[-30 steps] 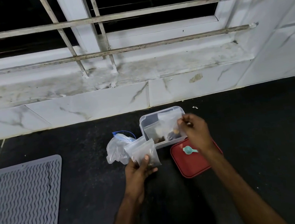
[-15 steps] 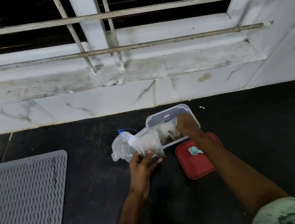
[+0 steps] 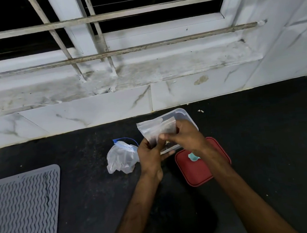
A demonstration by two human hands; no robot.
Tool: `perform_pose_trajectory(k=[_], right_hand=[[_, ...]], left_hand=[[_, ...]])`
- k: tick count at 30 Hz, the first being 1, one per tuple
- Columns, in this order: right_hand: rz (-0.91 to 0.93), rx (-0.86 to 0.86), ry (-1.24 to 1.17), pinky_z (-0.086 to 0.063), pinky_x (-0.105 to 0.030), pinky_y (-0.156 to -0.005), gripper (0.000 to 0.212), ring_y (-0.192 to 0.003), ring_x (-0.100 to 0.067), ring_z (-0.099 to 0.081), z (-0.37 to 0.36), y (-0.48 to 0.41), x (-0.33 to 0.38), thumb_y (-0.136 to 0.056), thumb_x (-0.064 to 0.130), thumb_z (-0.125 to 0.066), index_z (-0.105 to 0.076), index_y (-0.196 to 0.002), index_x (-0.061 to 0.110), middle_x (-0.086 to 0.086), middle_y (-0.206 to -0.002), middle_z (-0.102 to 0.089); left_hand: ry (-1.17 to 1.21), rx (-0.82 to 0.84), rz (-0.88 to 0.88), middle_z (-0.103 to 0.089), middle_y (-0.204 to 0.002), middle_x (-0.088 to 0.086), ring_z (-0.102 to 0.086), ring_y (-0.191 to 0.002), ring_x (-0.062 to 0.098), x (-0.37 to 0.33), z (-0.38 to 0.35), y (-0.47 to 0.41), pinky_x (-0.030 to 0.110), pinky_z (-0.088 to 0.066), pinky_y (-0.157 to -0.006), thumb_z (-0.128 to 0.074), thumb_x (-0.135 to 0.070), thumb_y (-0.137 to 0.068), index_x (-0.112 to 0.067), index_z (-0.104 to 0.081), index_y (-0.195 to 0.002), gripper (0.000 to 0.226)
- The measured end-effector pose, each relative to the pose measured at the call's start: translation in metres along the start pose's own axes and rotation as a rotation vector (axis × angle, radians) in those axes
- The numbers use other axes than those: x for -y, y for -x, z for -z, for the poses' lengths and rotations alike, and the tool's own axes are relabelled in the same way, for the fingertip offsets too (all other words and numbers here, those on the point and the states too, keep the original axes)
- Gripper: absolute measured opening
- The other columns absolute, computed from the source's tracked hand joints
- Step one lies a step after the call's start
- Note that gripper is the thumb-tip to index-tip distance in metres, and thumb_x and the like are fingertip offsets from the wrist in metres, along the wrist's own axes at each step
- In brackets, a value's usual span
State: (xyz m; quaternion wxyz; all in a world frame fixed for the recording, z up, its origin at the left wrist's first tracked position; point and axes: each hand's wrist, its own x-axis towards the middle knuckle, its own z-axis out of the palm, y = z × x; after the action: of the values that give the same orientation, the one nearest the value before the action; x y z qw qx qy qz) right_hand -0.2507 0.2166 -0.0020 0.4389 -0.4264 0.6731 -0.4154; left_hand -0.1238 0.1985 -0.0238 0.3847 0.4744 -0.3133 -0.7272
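Both hands meet over the dark counter and hold small clear zip bags (image 3: 155, 128) with dark contents. My left hand (image 3: 150, 155) grips the bags from below. My right hand (image 3: 184, 135) pinches them from the right side. Behind the hands stands a clear plastic container (image 3: 186, 115), mostly hidden by the bags and fingers. A red lid (image 3: 197, 170) lies on the counter under my right wrist, with a small teal scoop (image 3: 192, 157) on it.
A crumpled clear plastic bag (image 3: 121, 158) with a blue zip strip lies left of my hands. A grey ribbed mat (image 3: 20, 214) covers the counter's left part. White marble tiles (image 3: 91, 114) and a barred window sill rise behind the counter.
My right hand came out of the container with a bag and joined my left hand. Both now hold the bags together in front of the container.
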Motion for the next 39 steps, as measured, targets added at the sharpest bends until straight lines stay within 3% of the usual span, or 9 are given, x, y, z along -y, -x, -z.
perform_pose_trajectory(k=[8,12,15,19,22,26,31,35,39], right_hand=[[-0.07,-0.072,-0.126,-0.061,-0.038,-0.062,0.011,-0.072,-0.031,-0.072,0.04,-0.041,-0.005,-0.086,0.002,-0.069,-0.071,-0.085,-0.01,-0.019,-0.079,-0.072],[-0.2,0.031,0.247,-0.061,-0.043,-0.063,0.01,-0.066,-0.027,-0.072,0.036,-0.076,-0.025,-0.078,0.009,-0.078,-0.072,-0.08,0.003,-0.01,-0.075,-0.073],[-0.29,0.146,0.509,-0.058,-0.032,-0.061,0.02,-0.069,-0.024,-0.07,0.021,-0.087,-0.045,-0.078,0.015,-0.079,-0.067,-0.087,0.002,-0.012,-0.082,-0.071],[-0.231,0.052,0.795,-0.048,-0.029,-0.084,0.06,-0.102,-0.026,-0.064,0.014,-0.085,-0.055,-0.073,0.029,-0.084,-0.058,-0.12,0.003,-0.013,-0.116,-0.067],[-0.135,-0.138,0.806,-0.047,-0.035,-0.09,0.055,-0.109,-0.031,-0.061,0.016,-0.074,-0.04,-0.08,0.034,-0.076,-0.054,-0.121,0.004,-0.015,-0.118,-0.063],[0.018,-0.24,0.551,-0.049,-0.03,-0.079,0.031,-0.091,-0.019,-0.064,0.024,-0.053,-0.016,-0.088,0.035,-0.067,-0.066,-0.105,0.008,-0.004,-0.099,-0.069],[0.017,-0.217,0.415,-0.056,-0.032,-0.078,0.017,-0.077,-0.011,-0.068,0.028,-0.035,-0.025,-0.088,0.03,-0.067,-0.073,-0.092,0.015,0.002,-0.085,-0.074],[0.013,-0.249,0.301,-0.059,-0.038,-0.077,0.007,-0.071,-0.007,-0.068,0.036,-0.021,-0.035,-0.089,0.023,-0.067,-0.072,-0.091,0.019,0.006,-0.077,-0.073],[0.053,-0.344,0.313,-0.057,-0.039,-0.076,0.006,-0.072,-0.007,-0.068,0.052,-0.01,-0.047,-0.087,0.025,-0.065,-0.071,-0.089,0.023,0.009,-0.081,-0.072]], left_hand=[[0.028,-0.201,0.1,-0.071,-0.104,0.017,-0.069,-0.102,0.029,-0.001,0.016,-0.007,0.043,-0.057,-0.074,-0.057,-0.022,-0.096,-0.006,-0.06,-0.113,0.023],[0.001,-0.251,0.109,-0.072,-0.103,0.013,-0.071,-0.091,0.024,-0.001,0.016,-0.009,0.033,-0.056,-0.061,-0.058,-0.018,-0.095,-0.006,-0.06,-0.114,0.023],[-0.024,-0.229,0.109,-0.071,-0.097,0.011,-0.07,-0.085,0.025,-0.004,0.007,-0.008,0.027,-0.055,-0.05,-0.056,-0.011,-0.095,-0.008,-0.062,-0.11,0.016],[-0.102,-0.14,0.089,-0.074,-0.089,0.008,-0.073,-0.077,0.019,-0.003,-0.001,-0.011,0.026,-0.056,-0.052,-0.058,-0.003,-0.091,-0.012,-0.064,-0.101,0.016],[-0.316,-0.08,0.036,-0.072,-0.1,0.015,-0.072,-0.084,0.028,0.009,-0.002,-0.023,0.034,-0.059,-0.06,-0.06,-0.005,-0.087,-0.01,-0.06,-0.112,0.025],[-0.656,-0.117,0.001,-0.066,-0.109,0.017,-0.068,-0.062,0.02,0.014,-0.011,-0.048,0.026,-0.056,-0.047,-0.056,-0.004,-0.09,-0.006,-0.047,-0.122,0.033],[-1.185,-0.102,-0.03,-0.058,-0.125,0.016,-0.059,-0.111,0.033,0.006,-0.024,-0.069,0.039,-0.049,-0.09,-0.059,-0.019,-0.089,-0.006,-0.045,-0.13,0.044],[-1.618,-0.058,-0.095,-0.056,-0.129,0.011,-0.058,-0.115,0.028,0.009,-0.028,-0.069,0.038,-0.048,-0.089,-0.06,-0.03,-0.093,-0.006,-0.043,-0.134,0.05],[-1.796,-0.005,-0.106,-0.059,-0.126,0.012,-0.06,-0.113,0.027,0.015,-0.026,-0.065,0.035,-0.05,-0.086,-0.053,-0.035,-0.097,-0.005,-0.049,-0.13,0.044]])
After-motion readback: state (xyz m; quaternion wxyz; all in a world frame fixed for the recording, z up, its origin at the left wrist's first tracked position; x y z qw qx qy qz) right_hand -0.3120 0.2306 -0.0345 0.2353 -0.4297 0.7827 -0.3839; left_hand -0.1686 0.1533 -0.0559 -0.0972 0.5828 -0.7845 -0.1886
